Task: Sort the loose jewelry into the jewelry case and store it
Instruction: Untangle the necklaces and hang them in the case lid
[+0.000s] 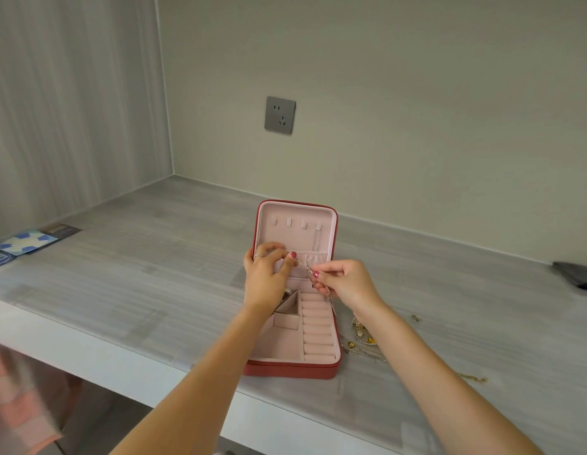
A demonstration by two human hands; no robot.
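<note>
1. At the far left edge of the grey wood-grain countertop (128, 257) lie blue-and-white printed cards (26, 243), close to the side wall panel (72, 103); the stretch of counter between them and the case is open.
2. The counter's white front edge (98, 359) runs diagonally from the left down toward the bottom centre.
3. The red jewelry case (293, 369) stands open near that front edge, its lid upright, the pink lining showing hooks, a pouch, ring rolls and small compartments.
4. The left hand (264, 277), wearing a ring, pinches one end of a thin silver chain (305, 267) in front of the lid.
5. The right hand (346, 284) pinches the same chain further along; its tail hangs down past the case's right rim.
6. Just right of the case, loose jewelry (361, 336) lies in a tangle, with small gold pieces (472, 377) scattered further right.
7. A dark object (576, 274) sits at the far right edge.
8. A grey wall socket (280, 114) is set in the plain back wall above the case.
</note>
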